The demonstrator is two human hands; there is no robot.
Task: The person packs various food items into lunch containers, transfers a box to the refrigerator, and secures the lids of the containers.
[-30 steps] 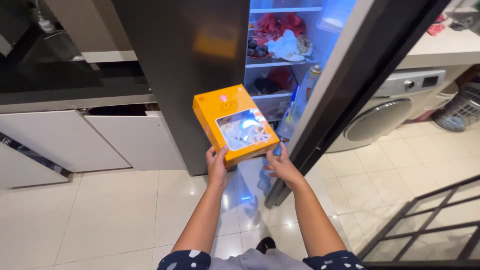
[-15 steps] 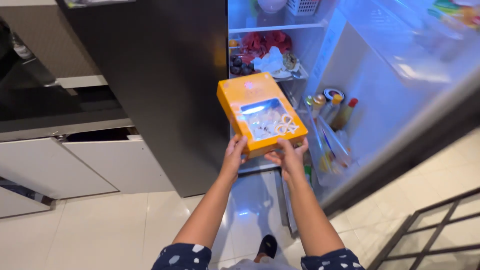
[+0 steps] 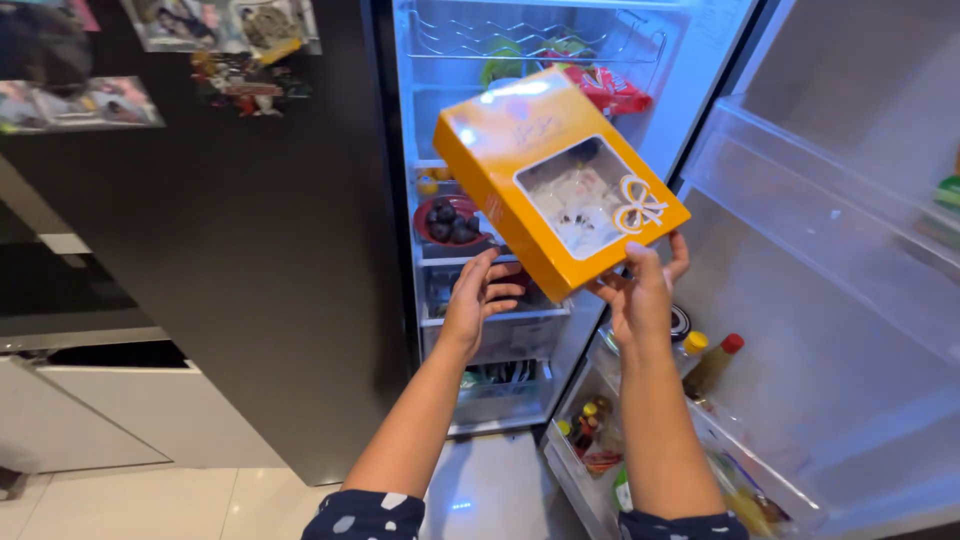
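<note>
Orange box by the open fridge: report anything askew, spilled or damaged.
Nothing looks damaged or spilled. The orange box is tilted, held from below by the left hand and right hand before the fridge shelves.

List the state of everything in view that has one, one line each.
Orange box: closed, tilted, held up before the fridge shelves.
Left hand: fingers curled under the box's lower edge.
Right hand: grip on the box's lower corner.
Fridge door: swung open.
Red bowl: on a shelf, filled with dark fruit.
</note>
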